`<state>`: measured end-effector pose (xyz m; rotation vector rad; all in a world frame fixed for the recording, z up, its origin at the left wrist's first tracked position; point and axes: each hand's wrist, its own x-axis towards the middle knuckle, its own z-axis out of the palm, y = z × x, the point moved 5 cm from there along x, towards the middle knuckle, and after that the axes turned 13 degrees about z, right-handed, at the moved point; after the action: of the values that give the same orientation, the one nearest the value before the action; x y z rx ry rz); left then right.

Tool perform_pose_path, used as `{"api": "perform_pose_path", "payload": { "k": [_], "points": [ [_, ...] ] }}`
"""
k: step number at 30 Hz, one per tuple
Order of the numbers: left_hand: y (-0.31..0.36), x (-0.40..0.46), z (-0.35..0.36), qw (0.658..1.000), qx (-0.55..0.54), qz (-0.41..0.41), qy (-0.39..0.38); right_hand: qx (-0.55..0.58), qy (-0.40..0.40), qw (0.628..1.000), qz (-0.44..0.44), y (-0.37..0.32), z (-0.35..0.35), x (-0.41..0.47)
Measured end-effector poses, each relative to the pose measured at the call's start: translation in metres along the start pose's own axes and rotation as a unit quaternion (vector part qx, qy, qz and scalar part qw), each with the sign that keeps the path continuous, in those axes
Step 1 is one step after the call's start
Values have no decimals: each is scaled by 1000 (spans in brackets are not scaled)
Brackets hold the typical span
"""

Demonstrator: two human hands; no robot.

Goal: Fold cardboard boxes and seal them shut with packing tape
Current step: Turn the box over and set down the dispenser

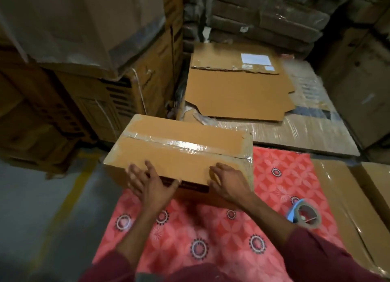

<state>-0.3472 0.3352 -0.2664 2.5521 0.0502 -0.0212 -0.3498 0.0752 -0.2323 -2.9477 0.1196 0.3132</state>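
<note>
Cardboard box sits at frame centre on your pink patterned cloth, flaps closed, seam taped. Your left hand and right hand rest spread-fingered on its near top edge, thumbs hooked over. Tape roll lies lower right; flattened cardboard lies above.

head view: single, worn on the person's head | faces forward and down | close over left hand and right hand | stacked cartons beyond fingertips
</note>
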Motion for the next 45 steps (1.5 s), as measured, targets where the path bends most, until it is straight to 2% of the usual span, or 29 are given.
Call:
{"api": "perform_pose_path", "payload": {
  "k": [1, 3, 5, 7, 12, 14, 17, 19, 22, 24, 25, 28, 31, 36, 39, 42, 45],
  "points": [
    [9, -10, 15, 993, -94, -76, -1, -6, 0, 1000, 2, 9, 2, -2],
    [32, -19, 42, 946, -262, -190, -12, -28, -1, 1000, -9, 18, 5, -5],
    [54, -12, 54, 899, -374, -227, 0, -51, -11, 998, -22, 21, 8, -9],
    [56, 8, 64, 884, -402, -238, 17, -82, -9, 996, -23, 20, 12, -9],
    [5, 80, 80, 897, -391, -199, -57, -109, 19, 994, -8, -18, 4, -23],
    [1, 98, 58, 903, -397, -138, -85, -95, 3, 995, -38, -41, 6, -32],
    [-7, 121, 23, 936, -346, -47, -49, -40, -22, 996, -72, -71, 3, -44],
    [-5, 117, 4, 952, -305, -19, -3, 56, -31, 997, -35, -71, -6, -42],
    [3, 73, 5, 946, -320, -42, 40, 171, 27, 984, 41, -34, -21, -22],
    [5, 22, 24, 932, -343, -111, 26, 179, 93, 976, 84, 9, -29, 0],
    [4, -3, 38, 924, -357, -135, 15, 165, 100, 974, 117, 32, -28, 11],
    [20, -58, 69, 904, -398, -153, 5, 175, 23, 961, 215, 91, -10, 28],
    [32, -64, 75, 916, -374, -140, 29, 202, -9, 958, 202, 106, 17, 12],
    [25, -32, 68, 944, -325, -57, -25, 206, 49, 954, 212, 120, 34, -42],
    [37, -11, 64, 959, -283, -8, -26, 179, 91, 953, 228, 122, 36, -54],
    [37, 2, 68, 967, -252, -3, -37, 200, 75, 947, 239, 128, 38, -42],
    [38, 8, 68, 981, -189, -1, -54, 262, 41, 948, 177, 141, 31, -42]
  ]
}}
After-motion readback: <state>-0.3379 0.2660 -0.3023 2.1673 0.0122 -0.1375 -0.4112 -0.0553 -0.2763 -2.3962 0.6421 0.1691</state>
